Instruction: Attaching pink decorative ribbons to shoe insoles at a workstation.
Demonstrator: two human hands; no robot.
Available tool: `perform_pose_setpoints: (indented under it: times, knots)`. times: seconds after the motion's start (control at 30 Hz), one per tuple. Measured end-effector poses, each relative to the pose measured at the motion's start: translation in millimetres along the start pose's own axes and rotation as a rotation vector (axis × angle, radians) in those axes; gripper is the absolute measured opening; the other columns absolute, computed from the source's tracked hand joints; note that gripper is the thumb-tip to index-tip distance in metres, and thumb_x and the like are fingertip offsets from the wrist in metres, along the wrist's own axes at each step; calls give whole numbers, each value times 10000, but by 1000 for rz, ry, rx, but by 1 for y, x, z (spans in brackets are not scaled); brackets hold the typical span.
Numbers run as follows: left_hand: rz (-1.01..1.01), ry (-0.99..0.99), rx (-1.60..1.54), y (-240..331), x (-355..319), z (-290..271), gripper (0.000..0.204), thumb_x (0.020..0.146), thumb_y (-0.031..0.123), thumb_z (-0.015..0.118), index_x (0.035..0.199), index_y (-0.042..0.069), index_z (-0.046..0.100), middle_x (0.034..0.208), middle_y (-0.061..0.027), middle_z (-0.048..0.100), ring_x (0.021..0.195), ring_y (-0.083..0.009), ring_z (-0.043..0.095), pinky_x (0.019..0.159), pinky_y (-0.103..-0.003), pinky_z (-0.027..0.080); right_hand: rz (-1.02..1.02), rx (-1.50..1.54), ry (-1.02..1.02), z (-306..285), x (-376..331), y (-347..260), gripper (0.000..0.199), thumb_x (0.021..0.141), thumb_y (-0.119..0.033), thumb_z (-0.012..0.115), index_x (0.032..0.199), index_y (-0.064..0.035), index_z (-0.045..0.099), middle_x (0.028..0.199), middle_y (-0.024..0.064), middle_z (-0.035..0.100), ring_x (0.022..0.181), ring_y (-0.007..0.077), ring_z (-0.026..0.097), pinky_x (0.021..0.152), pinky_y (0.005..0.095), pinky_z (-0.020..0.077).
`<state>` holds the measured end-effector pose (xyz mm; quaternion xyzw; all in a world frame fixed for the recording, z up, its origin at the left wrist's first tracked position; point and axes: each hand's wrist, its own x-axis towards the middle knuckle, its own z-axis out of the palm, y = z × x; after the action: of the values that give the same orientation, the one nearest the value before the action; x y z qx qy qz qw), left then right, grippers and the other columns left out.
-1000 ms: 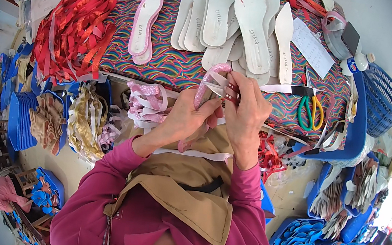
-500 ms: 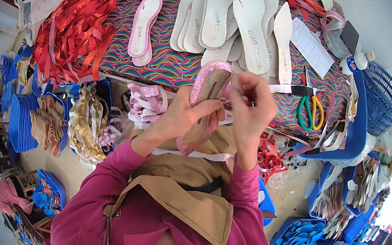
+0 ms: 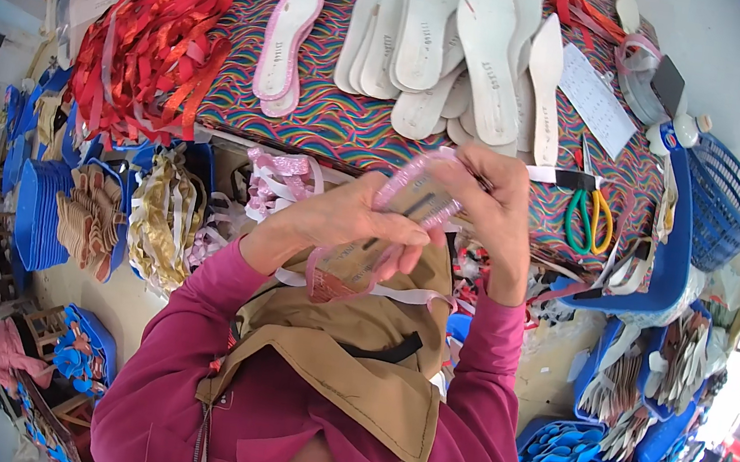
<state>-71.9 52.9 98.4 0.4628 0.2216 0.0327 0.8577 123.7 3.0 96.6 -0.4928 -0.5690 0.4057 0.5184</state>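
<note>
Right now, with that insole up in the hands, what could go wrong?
Two risks stand out.

The insole is tilted in the left hand, off the table; if that grip loosened, it could slip down.

The right hand is at the insole's upper end, beside the pink trim; uneven pressure there might crease or shift the trim. That hand hides part of the end, so a flaw there could go unseen.

The head-worn fisheye looks down from close above, magenta jacket (image 3: 164, 382) at lower centre, patterned table (image 3: 323, 125) across the upper frame.
</note>
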Motion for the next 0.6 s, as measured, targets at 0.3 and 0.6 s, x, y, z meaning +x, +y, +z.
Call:
perform_pose_setpoints:
  times: [0.3,0.6]
  knots:
    - [519,241,185,1,11,-19,318,855,116,629,1145,-10,604,836,-115,681,722,-184,643,682,-287,519,253,665,759,18,-9,17,172,907,-184,657,842,-47,576,613,-17,515,513,55,423,453,201,348]
    - [840,905,216,60,-17,-81,337,872,189,652,1117,-38,608,728,-65,603,629,-149,574,609,-234,446,297,575,301,79,-5,37,250,950,-173,595,758,-18,634,602,-12,496,514,41,382,443,197,242]
